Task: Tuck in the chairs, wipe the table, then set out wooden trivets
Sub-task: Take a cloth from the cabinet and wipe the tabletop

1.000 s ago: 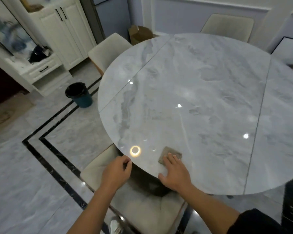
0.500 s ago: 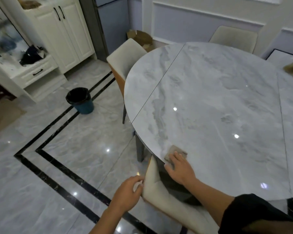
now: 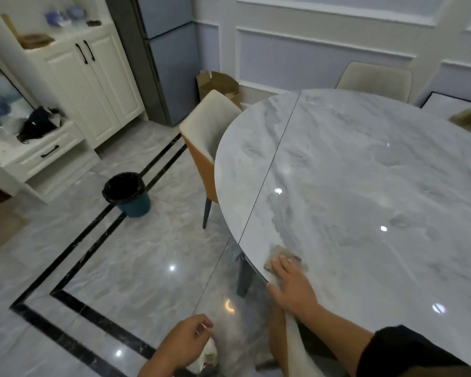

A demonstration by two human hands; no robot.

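Left grip (image 3: 185,341) is held low over the tiled floor (image 3: 106,268), fingers loosely curled, apart from the pale chair back (image 3: 294,349) just to its right. That chair back is set against the desk's near edge, beneath the right forearm. Right grip (image 3: 292,287) is laid flat, fingers straight and together, on a small brown cloth (image 3: 282,253). The cloth is pressed onto the marble desk (image 3: 365,186) right at its near rim, and its far part is left showing beyond the fingertips.

Further back, a white cabinet (image 3: 93,77) is placed against the left wall, and a dark-lined bin (image 3: 127,194) is stood on the floor before it. A grey fridge (image 3: 169,63) is set beside the cabinet, and a cardboard box (image 3: 218,83) is seen by the wall. A second chair (image 3: 207,137) is drawn partly under the desk's left rim, and a third chair (image 3: 373,77) is set at the far side.
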